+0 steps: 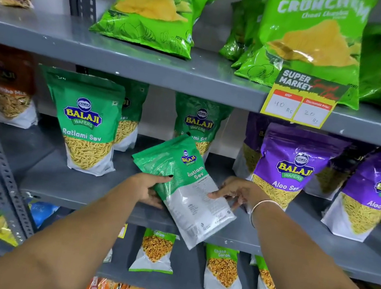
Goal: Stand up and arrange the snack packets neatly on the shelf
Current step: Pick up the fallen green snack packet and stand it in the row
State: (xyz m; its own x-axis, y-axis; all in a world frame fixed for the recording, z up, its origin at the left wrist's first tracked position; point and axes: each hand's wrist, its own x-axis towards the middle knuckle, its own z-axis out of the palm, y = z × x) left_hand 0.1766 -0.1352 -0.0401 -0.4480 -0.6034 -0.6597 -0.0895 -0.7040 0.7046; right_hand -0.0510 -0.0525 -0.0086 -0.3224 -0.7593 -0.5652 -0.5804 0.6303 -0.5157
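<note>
Hands grip one green sev packet: left hand clasps its side, right hand pinches its white lower part. It tilts over the middle shelf edge, between upright green packets and purple packets.

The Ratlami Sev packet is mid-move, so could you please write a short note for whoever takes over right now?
Left hand grips the tilted Ratlami Sev packet at its left edge; right hand steadies its right side with the fingers.
The packet hangs tipped over the middle shelf front.
Done: one Ratlami Sev pouch stands at left, Aloo Sev pouches at right.
Left: stand the held packet upright in the gap between them.
</note>
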